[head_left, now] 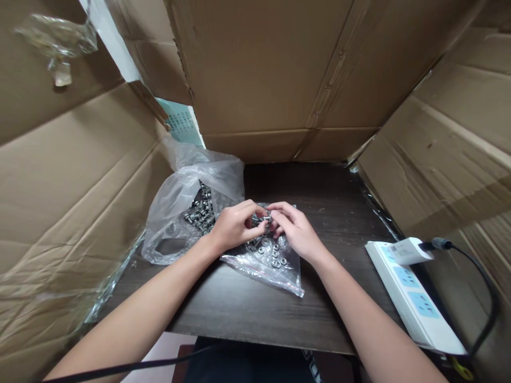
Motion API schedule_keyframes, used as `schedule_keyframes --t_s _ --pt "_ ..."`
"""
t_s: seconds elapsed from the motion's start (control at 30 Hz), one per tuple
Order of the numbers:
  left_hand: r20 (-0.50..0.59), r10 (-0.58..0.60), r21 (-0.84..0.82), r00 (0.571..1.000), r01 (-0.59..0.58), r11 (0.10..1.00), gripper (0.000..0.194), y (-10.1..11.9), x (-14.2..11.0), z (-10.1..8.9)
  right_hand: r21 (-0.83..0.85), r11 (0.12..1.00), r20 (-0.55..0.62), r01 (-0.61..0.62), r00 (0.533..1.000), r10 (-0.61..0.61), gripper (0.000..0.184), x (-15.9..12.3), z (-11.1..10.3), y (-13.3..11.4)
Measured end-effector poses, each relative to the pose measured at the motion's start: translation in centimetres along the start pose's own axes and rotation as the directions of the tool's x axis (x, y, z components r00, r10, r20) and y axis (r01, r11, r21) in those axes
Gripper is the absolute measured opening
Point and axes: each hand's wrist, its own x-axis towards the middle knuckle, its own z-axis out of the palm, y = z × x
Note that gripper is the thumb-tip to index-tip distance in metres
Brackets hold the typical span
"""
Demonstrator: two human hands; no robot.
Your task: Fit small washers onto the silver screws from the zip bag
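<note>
- Worktop (pixel 247 319): plastic bag (pixel 170 194) of bolts (pixel 203 213) at left, zip bag (pixel 291 274) centre.
- Left hand (pixel 237 224) pinches fastener (pixel 266 217) over zip bag; right hand (pixel 296 232) curls beside it, can't tell if gripping.
- Fastener: long axis looks sideways, head end unclear; seems a fitting step, next calls for axis alignment.
- Nuts (pixel 275 263): in/on zip bag.

a small silvery metal fastener (pixel 267 217) was held near the frame's centre, shiny loose nuts (pixel 275 263) were scattered just below, a clear plastic bag (pixel 253 264) was laid flat at centre
</note>
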Motion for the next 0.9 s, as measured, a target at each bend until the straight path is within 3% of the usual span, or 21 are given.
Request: schedule_keyframes --t_s 0.17,0.33,0.5,0.73,0.9 --pt "-0.002 0.017 -0.013 1.000 -0.017 1.000 0.010 -0.03 -0.04 0.04 0.134 0.991 0.047 -0.010 0.999 0.004 0.037 0.18 -0.10 0.02" --pt "-0.009 0.022 -0.034 1.000 -0.022 0.999 0.009 0.08 -0.01 0.06 0.129 0.985 0.009 -0.115 0.993 0.115 0.036 0.32 0.06 0.41" --pt "-0.022 0.019 -0.024 1.000 -0.020 1.000 0.009 0.06 -0.01 -0.04 0.285 0.955 0.071 -0.086 0.995 0.069 0.039 0.10 0.05 -0.04" --pt "-0.023 0.021 -0.006 1.000 -0.021 1.000 0.010 0.09 0.03 -0.09 0.240 0.960 0.077 -0.145 0.989 0.130 0.034 0.13 0.46 0.23" --pt "-0.023 0.029 0.000 0.999 -0.029 1.000 0.009 0.05 0.05 -0.12 0.340 0.937 0.061 -0.085 0.996 0.068 0.039 -0.07 0.28 -0.07"
